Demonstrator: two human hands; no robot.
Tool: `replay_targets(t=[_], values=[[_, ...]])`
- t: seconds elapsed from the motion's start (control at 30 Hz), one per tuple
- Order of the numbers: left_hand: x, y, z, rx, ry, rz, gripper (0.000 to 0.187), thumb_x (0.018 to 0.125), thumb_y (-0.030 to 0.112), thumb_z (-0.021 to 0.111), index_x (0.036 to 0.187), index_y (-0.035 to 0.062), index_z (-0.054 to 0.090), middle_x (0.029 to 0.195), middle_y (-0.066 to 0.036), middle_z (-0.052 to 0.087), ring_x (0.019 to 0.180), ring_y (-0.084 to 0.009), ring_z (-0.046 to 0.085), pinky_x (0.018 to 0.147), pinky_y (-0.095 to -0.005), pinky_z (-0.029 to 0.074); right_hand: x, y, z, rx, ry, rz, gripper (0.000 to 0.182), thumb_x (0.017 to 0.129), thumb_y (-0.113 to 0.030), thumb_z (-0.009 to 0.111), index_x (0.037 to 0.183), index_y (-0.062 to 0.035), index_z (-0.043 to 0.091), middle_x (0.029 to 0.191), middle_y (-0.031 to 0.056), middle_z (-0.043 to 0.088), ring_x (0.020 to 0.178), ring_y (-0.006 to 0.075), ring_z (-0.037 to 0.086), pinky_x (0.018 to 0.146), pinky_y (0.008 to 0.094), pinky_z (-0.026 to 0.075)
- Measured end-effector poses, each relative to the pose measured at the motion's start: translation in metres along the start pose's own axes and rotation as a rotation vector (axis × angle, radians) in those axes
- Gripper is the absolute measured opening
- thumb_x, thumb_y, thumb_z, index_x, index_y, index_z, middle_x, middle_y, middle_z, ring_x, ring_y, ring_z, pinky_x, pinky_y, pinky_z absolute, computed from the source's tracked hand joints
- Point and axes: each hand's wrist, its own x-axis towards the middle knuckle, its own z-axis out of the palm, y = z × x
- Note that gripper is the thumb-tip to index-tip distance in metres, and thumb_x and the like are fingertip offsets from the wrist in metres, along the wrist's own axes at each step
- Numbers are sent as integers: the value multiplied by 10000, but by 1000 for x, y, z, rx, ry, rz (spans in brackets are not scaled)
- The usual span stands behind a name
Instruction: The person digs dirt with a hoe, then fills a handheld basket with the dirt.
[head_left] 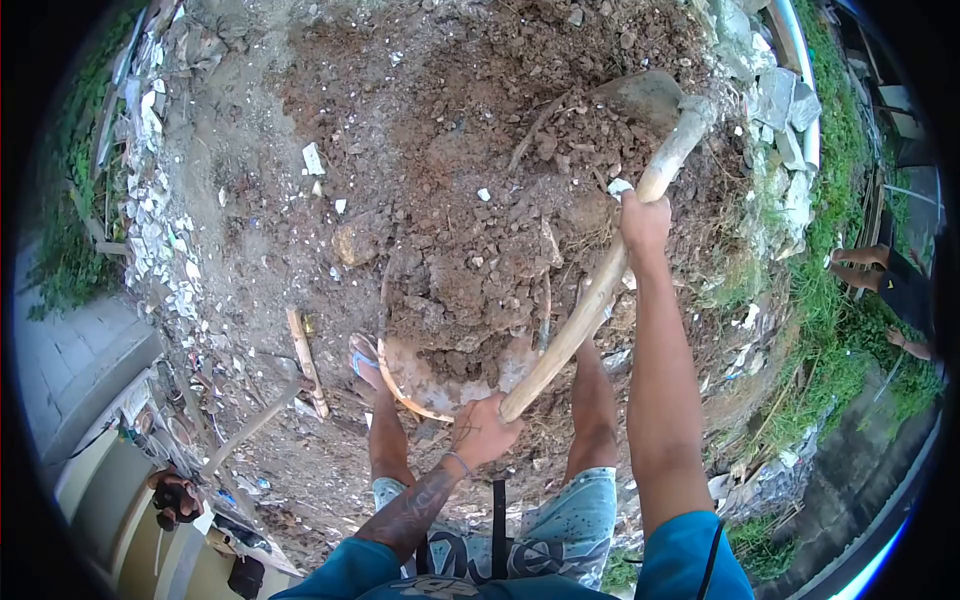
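Both my hands grip the wooden handle of a hoe [580, 335], which slants from my body up to the right. My left hand [485, 430] is wrapped round the near end of the handle. Farther up, close to the head, my right hand [645, 225] is closed on it. The hoe's metal blade [640, 95] lies against loose brown soil [580, 135], partly covered by clods. Between my feet sits a wide, shallow basin [398, 395] with a pale inner wall and an orange-brown rim. Heaped soil [455, 310] fills it and hides its far side.
A wooden stick [307, 360] and a second long-handled tool [250, 428] lie at the left. Broken concrete [780, 105] and a pale pipe [803, 70] edge the right. One person [880, 275] is at the far right, another [180, 500] at the lower left. White rubble [155, 240] borders the left.
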Motion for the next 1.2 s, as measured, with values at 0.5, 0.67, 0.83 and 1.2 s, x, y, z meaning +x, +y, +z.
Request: replay_targets(t=[0.5,0.67,0.83,1.2], values=[[-299,-233,-104,611,58,-45,208,626,251,725,699,113,588,579,-101,609,504,-299,617,498,-424,494,-413,10,-54,816,-456,774,494,789,37,500,1270,7,390,883,104,555,584,153,566,476,290,480],[-54,-81,-18,220,227,379,228,658,240,754,729,91,597,608,-123,604,565,-317,619,538,-420,489,-169,-80,-150,794,-8,197,329,802,12,478,1108,82,380,757,97,522,498,134,495,442,261,441],[97,201,20,-103,360,832,220,651,226,752,765,105,607,637,-95,627,567,-293,628,516,-388,488,30,-204,-327,428,275,-455,219,864,-139,561,965,50,519,773,91,545,633,145,532,543,287,450],[-7,-27,7,66,-37,-115,352,740,217,659,1048,46,645,793,-194,673,778,-337,675,733,-401,532,-24,33,64,176,-161,114,269,797,-166,621,886,85,583,625,98,600,506,188,578,480,337,471]])
